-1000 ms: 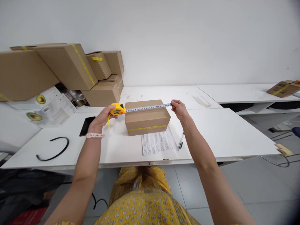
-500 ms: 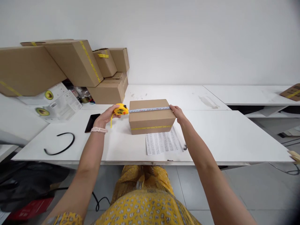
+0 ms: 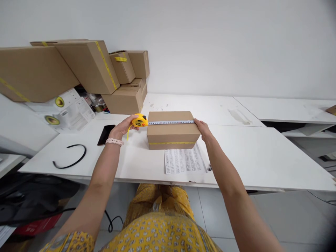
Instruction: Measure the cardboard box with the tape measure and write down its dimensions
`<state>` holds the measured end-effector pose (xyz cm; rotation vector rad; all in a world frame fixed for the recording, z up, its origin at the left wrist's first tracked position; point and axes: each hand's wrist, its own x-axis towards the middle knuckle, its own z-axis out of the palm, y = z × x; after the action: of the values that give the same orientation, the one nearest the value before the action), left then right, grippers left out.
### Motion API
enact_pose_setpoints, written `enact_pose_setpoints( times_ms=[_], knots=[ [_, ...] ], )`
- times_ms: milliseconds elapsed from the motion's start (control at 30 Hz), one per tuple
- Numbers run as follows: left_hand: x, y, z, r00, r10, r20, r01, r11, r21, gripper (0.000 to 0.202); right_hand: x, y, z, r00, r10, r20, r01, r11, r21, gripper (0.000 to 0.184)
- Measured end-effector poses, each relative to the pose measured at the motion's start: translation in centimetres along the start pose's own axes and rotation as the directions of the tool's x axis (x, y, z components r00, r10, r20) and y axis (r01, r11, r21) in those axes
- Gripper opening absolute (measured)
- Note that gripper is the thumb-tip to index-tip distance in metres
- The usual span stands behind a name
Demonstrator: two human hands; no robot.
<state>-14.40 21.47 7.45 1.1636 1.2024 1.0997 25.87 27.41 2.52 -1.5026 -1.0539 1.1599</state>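
Note:
A cardboard box (image 3: 173, 131) with a strip of yellow tape along its front stands on the white table. Across its top, from left to right, runs the blade of a tape measure (image 3: 139, 120). My left hand (image 3: 128, 126) is closed around the yellow case, just off the box's left edge, and a yellow strap hangs from the case. At the box's right top edge, my right hand (image 3: 202, 128) pinches the blade's end, its fingers against the box. How the fingertips grip the end is partly hidden.
A printed sheet (image 3: 181, 162) lies partly under the box, with a small dark item beside it. Left are a phone (image 3: 105, 135), a black curved band (image 3: 84, 154) and avocado-printed cartons (image 3: 68, 108). Several cardboard boxes (image 3: 89, 64) are stacked at the back left.
The camera view has shifted slightly, so the scene sits a little differently in the picture. Both hands, the tape measure and the box keep about the same arrangement.

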Motion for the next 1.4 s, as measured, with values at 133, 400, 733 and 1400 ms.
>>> enact_pose_setpoints(
  times_ms=[133,400,733,1400],
  knots=[
    [0.2,0.0,-0.1,1.0,-0.003,-0.014,0.003,1.0,0.006,0.046,-0.3,-0.3,0.0,1.0,0.015,-0.014,-0.015,1.0,-0.016,0.034],
    [1.9,0.4,-1.0,0.999,-0.02,-0.025,0.018,0.998,-0.058,0.037,-0.1,0.1,0.3,0.999,-0.034,-0.024,0.034,0.999,-0.018,0.035],
    [2.6,1.3,-1.2,0.987,-0.055,0.148,0.069,0.993,-0.091,0.042,0.8,1.7,1.3,0.975,-0.211,0.066,0.176,0.923,0.342,0.053],
    [2.9,1.2,-1.9,0.985,-0.079,0.155,0.094,0.991,-0.094,0.038,1.4,0.3,1.4,0.986,-0.143,0.09,0.113,0.953,0.28,0.033]
  ],
)
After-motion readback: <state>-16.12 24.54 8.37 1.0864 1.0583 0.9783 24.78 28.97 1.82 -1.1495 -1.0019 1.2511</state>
